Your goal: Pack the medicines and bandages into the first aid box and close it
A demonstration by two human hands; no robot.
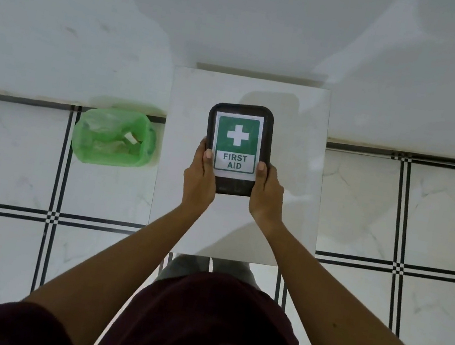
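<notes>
A dark first aid box (242,110) with rounded corners sits shut at the middle of a small white table (283,211). Its lid carries a white label with a green panel, a white cross and the words FIRST AID. My left hand (199,181) grips the box's near left side, thumb on the lid. My right hand (267,195) grips the near right side the same way. No medicines or bandages are visible outside the box.
A bin lined with a green plastic bag (113,138) stands on the floor left of the table, with scraps inside. White floor tiles with black lines surround the table. A white wall rises behind it.
</notes>
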